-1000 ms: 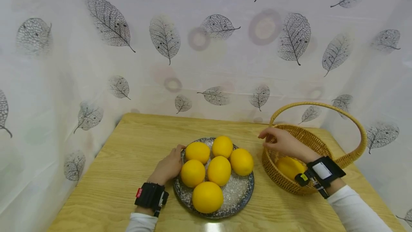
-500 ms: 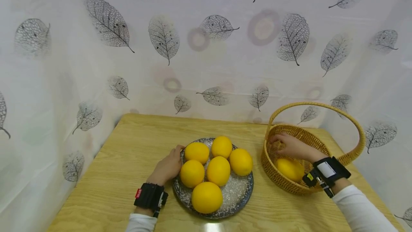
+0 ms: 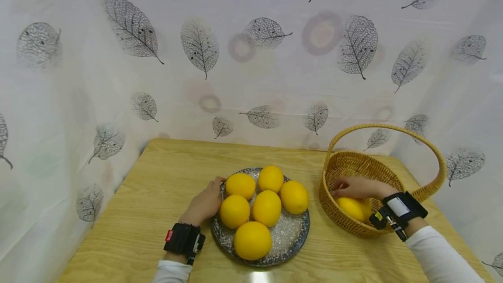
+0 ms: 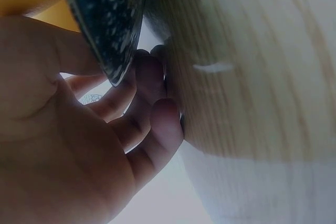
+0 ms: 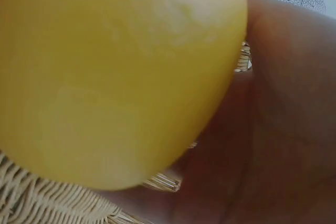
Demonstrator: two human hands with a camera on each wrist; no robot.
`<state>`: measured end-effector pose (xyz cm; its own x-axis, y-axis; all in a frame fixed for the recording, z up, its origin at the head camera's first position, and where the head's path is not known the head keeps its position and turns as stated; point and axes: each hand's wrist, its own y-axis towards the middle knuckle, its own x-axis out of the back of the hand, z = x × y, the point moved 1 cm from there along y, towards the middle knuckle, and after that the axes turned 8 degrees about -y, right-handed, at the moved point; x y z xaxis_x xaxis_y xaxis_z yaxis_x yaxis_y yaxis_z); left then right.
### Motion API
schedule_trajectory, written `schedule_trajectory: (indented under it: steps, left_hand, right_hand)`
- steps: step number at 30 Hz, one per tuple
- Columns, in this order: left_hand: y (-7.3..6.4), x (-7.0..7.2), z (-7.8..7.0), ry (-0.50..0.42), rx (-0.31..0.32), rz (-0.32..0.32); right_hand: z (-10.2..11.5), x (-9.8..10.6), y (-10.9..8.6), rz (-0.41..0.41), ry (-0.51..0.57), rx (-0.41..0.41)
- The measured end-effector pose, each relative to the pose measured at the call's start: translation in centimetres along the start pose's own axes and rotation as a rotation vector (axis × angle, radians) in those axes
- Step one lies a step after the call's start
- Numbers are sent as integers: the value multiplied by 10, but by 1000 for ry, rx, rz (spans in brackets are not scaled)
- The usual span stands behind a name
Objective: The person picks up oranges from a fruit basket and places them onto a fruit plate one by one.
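A speckled grey plate (image 3: pixel 288 235) with a dark rim carries several yellow lemons (image 3: pixel 253 240). At its left edge, my left hand (image 3: pixel 204 204) grips the rim; in the left wrist view the thumb lies over the dark plate edge (image 4: pixel 113 35) and the curled fingers (image 4: pixel 165 119) are below it, against the tabletop. Inside the wicker basket (image 3: pixel 339 224), my right hand (image 3: pixel 359 187) holds a lemon (image 3: pixel 355 208) from its far side. Close up, the right wrist view shows this lemon (image 5: pixel 115 77) by the palm, with the fingertips hidden behind it.
The basket's tall arched handle (image 3: pixel 440 165) rises over the right forearm. Both items stand on a wooden table (image 3: pixel 188 160), the plate in the middle and the basket at right. A leaf-patterned curtain (image 3: pixel 251 77) hangs behind and at the sides.
My right hand has gone from above the basket's left rim down inside, then closer to the person and onto the lemon. My left hand and the plate have stayed in place.
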<state>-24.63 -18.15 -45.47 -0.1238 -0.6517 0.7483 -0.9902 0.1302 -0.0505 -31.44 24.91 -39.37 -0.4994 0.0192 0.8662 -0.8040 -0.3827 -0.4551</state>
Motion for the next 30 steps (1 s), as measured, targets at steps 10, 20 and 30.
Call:
schedule_trajectory:
  steps: [10,20,30]
  left_hand:
    - [1,-1,1,-6,4,2]
    - [2,-3,2,-19,25,12]
    - [3,-2,3,-16,17,8]
  right_hand:
    - [4,5,-15,207,123,-92]
    - [7,4,-13,243,93,-62]
    - [10,7,-13,183,53,-16]
